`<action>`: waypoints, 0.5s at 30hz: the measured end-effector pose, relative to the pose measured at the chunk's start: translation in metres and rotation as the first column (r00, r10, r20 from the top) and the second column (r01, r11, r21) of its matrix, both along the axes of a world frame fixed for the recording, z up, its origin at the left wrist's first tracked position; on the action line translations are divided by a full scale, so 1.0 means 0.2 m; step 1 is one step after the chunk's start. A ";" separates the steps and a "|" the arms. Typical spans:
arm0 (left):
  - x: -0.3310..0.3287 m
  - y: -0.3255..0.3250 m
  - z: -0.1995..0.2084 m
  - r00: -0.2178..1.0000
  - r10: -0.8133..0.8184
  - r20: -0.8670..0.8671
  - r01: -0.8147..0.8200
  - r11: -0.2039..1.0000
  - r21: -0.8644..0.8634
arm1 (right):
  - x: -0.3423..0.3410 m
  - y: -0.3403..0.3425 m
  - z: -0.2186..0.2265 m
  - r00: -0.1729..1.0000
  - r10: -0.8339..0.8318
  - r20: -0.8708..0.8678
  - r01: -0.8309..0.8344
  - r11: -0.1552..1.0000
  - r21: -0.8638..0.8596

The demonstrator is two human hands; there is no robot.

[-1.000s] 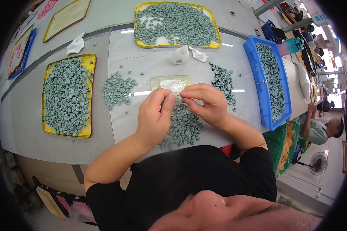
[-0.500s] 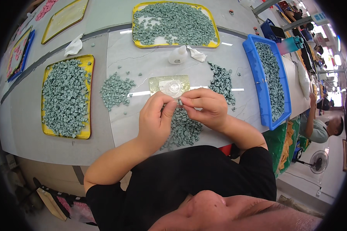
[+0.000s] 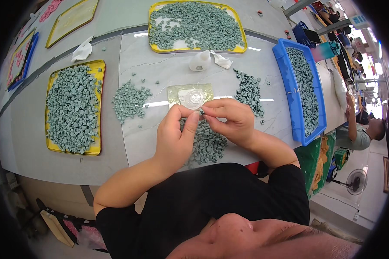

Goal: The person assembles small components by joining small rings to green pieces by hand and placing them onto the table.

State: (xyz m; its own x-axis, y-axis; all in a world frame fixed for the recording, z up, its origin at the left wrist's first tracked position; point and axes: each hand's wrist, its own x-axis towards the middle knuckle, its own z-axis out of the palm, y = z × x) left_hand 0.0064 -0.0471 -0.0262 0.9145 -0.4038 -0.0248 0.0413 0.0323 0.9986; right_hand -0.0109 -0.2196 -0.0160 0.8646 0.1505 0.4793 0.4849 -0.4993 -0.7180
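Table (image 3: 160,69), grey, under all. Yellow tray (image 3: 97,108) of green pieces left of grip. Loose pile (image 3: 207,144) just below. Left hand (image 3: 175,138), right hand (image 3: 229,121) — fingertips pinching one small green piece (image 3: 201,112) — light, hard, likely slippery; hold by edges.

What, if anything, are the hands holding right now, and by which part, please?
A small grey-green piece is pinched between the fingertips of the left hand and right hand; it is too small to tell which part.
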 end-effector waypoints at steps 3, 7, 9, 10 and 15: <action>0.01 0.00 0.01 0.996 -0.016 -0.087 0.014 1.000 -0.021 | 0.00 0.01 0.00 1.000 -0.005 -0.003 0.005 1.000 0.008; 0.01 0.00 0.01 0.994 -0.026 -0.109 0.025 1.000 -0.004 | -0.01 0.01 -0.01 1.000 -0.017 0.017 0.017 0.999 -0.029; 0.03 0.00 0.01 0.995 -0.041 -0.093 0.043 0.999 0.022 | -0.01 0.00 0.00 1.000 -0.003 -0.003 0.003 1.000 -0.014; 0.03 0.00 0.01 0.995 -0.052 -0.080 0.056 0.997 0.051 | 0.00 -0.01 0.02 1.000 -0.004 -0.002 0.004 1.000 -0.013; 0.04 0.00 0.03 0.984 -0.168 0.065 0.150 0.962 0.226 | 0.06 -0.14 0.10 0.961 -0.097 -0.261 0.081 0.994 -0.072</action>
